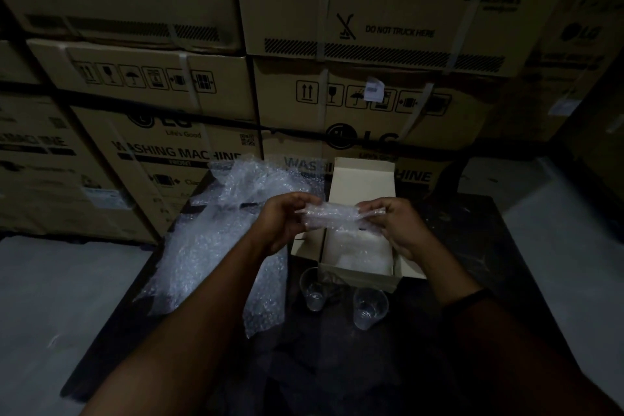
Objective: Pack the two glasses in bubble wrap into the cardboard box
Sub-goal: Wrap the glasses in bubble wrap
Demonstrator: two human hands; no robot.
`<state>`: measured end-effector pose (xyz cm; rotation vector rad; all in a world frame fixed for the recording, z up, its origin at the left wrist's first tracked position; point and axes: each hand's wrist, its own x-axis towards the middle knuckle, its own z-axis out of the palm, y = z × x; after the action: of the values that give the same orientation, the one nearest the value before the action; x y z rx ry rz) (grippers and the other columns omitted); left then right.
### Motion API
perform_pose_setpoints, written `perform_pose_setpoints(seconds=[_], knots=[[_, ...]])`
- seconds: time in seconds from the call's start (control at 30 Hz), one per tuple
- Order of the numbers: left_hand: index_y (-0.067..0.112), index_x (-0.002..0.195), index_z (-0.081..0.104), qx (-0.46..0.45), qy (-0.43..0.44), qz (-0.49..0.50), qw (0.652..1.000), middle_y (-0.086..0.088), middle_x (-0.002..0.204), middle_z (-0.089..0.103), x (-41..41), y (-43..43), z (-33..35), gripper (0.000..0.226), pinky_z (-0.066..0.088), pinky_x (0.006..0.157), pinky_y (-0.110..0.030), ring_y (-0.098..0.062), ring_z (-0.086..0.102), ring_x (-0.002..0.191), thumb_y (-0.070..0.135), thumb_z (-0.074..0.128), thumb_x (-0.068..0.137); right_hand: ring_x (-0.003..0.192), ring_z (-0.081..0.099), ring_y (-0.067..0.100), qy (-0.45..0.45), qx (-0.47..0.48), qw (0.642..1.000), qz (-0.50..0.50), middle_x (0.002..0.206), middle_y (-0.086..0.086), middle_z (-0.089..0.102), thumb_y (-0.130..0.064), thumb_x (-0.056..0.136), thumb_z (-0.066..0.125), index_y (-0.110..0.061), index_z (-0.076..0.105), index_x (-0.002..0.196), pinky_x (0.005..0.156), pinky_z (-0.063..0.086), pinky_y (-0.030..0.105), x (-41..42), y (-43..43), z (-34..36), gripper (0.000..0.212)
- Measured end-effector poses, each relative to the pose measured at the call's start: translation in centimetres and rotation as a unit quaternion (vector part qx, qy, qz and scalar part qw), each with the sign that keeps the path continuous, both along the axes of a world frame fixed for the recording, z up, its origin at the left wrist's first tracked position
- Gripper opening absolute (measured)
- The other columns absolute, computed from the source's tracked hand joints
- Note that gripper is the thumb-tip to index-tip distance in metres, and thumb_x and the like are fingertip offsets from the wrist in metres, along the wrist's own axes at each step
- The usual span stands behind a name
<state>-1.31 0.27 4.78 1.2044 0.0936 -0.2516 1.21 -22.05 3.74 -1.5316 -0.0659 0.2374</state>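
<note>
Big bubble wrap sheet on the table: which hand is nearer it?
Left. The left hand sits beside the sheet; the right hand is over the cardboard box, farther away.

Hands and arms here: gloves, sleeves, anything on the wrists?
No gloves: left hand and right hand are bare. The left forearm is bare as far as shown. On the right, a dark sleeve reaches the wrist, ending in a darker band; cuff or wristband, too dim to tell.

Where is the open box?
In the head view, the cardboard box sits on the dark table, right of the bubble wrap pile, behind the two glasses.
</note>
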Motion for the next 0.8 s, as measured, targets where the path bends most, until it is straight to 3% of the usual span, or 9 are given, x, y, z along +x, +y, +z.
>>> perform_pose_setpoints(seconds=[0.03, 0.1, 0.2, 0.33, 0.4, 0.53, 0.63, 0.73, 0.8], knots=[[-0.002, 0.087, 0.064, 0.005, -0.002, -0.003, 1.0, -0.015, 0.093, 0.066, 0.1, 0.0, 0.0, 0.023, 0.057, 0.074, -0.037, -0.028, 0.064, 0.084, -0.001, 0.042, 0.087, 0.079, 0.068, 0.021, -0.007, -0.008, 1.0, 0.003, 0.089, 0.007, 0.071, 0.022, 0.078, 0.057, 0.001, 0.069, 0.074, 0.066, 0.059, 0.027, 0.1, -0.1, -0.1, 0.024], [-0.001, 0.087, 0.065, 0.117, -0.033, 0.011, 0.992, -0.011, 0.086, 0.066, 0.0, -0.2, 0.2, 0.013, 0.053, 0.06, -0.025, -0.022, 0.064, 0.074, -0.007, 0.053, 0.086, 0.08, 0.069, 0.019, -0.015, -0.021, 0.999, 0.023, 0.091, 0.009, 0.071, 0.02, 0.078, 0.058, 0.004, 0.07, 0.08, 0.068, 0.058, 0.026, 0.0, -0.2, 0.0, 0.02], [0.002, 0.088, 0.064, 0.21, -0.062, 0.054, 0.974, -0.009, 0.083, 0.064, 0.2, -0.3, 0.2, 0.025, 0.049, 0.051, -0.018, -0.018, 0.061, 0.069, -0.02, 0.058, 0.078, 0.085, 0.069, 0.022, -0.007, -0.022, 0.996, 0.087, 0.098, 0.014, 0.07, 0.012, 0.084, 0.052, 0.01, 0.069, 0.089, 0.072, 0.057, 0.028, -0.3, -0.9, 0.4, 0.018], [-0.004, 0.105, 0.057, 0.179, -0.085, 0.052, 0.979, -0.013, 0.08, 0.063, 0.1, -0.5, 0.2, 0.037, 0.055, 0.06, -0.022, -0.019, 0.06, 0.068, -0.026, 0.055, 0.077, 0.093, 0.066, 0.018, -0.036, -0.148, 0.985, 0.085, 0.099, 0.015, 0.072, -0.02, 0.092, 0.058, 0.0, 0.073, 0.087, 0.082, 0.048, 0.029, -0.3, -0.8, 1.1, 0.026], [-0.004, 0.112, 0.054, 0.191, -0.087, 0.042, 0.977, -0.016, 0.08, 0.064, 0.0, -0.8, 0.2, 0.042, 0.056, 0.063, -0.024, -0.014, 0.064, 0.065, -0.025, 0.059, 0.076, 0.088, 0.067, 0.016, -0.082, -0.228, 0.966, 0.093, 0.093, 0.01, 0.072, -0.015, 0.085, 0.069, -0.006, 0.072, 0.091, 0.083, 0.052, 0.033, 0.0, -0.3, 1.3, 0.012], [0.003, 0.121, 0.049, 0.196, -0.09, 0.039, 0.976, -0.023, 0.085, 0.061, -0.3, -1.4, 0.3, 0.053, 0.057, 0.064, -0.025, -0.014, 0.066, 0.072, -0.022, 0.062, 0.076, 0.086, 0.066, 0.019, -0.129, -0.335, 0.92, 0.157, 0.09, 0.005, 0.07, -0.004, 0.077, 0.072, -0.02, 0.066, 0.102, 0.079, 0.053, 0.036, 0.6, 0.8, 1.7, 0.031], [0.012, 0.121, 0.049, 0.208, -0.09, 0.049, 0.973, -0.015, 0.092, 0.063, -0.4, -0.8, 0.0, 0.053, 0.056, 0.075, -0.034, -0.022, 0.063, 0.08, -0.018, 0.061, 0.079, 0.089, 0.062, 0.012, -0.173, -0.395, 0.889, 0.156, 0.098, -0.001, 0.068, 0.002, 0.079, 0.066, -0.016, 0.071, 0.104, 0.081, 0.05, 0.029, 0.8, 1.5, 1.6, 0.032], [0.009, 0.116, 0.054, 0.277, -0.096, 0.04, 0.955, -0.013, 0.098, 0.061, -0.9, 0.9, -1.2, 0.046, 0.049, 0.074, -0.032, -0.022, 0.059, 0.086, -0.02, 0.05, 0.081, 0.086, 0.063, 0.018, -0.141, -0.352, 0.921, 0.088, 0.094, 0.009, 0.07, 0.004, 0.082, 0.063, -0.005, 0.073, 0.095, 0.075, 0.052, 0.031, 1.1, 1.1, 0.6, 0.019], [0.005, 0.114, 0.056, 0.352, -0.099, -0.029, 0.93, -0.012, 0.099, 0.06, -1.8, 2.1, -2.5, 0.042, 0.048, 0.068, -0.018, -0.016, 0.058, 0.083, -0.02, 0.046, 0.08, 0.075, 0.062, 0.021, -0.072, -0.286, 0.955, 0.027, 0.086, 0.014, 0.066, 0.007, 0.083, 0.061, 0.001, 0.07, 0.092, 0.059, 0.052, 0.027, 0.9, 0.5, 0.0, 0.015]])
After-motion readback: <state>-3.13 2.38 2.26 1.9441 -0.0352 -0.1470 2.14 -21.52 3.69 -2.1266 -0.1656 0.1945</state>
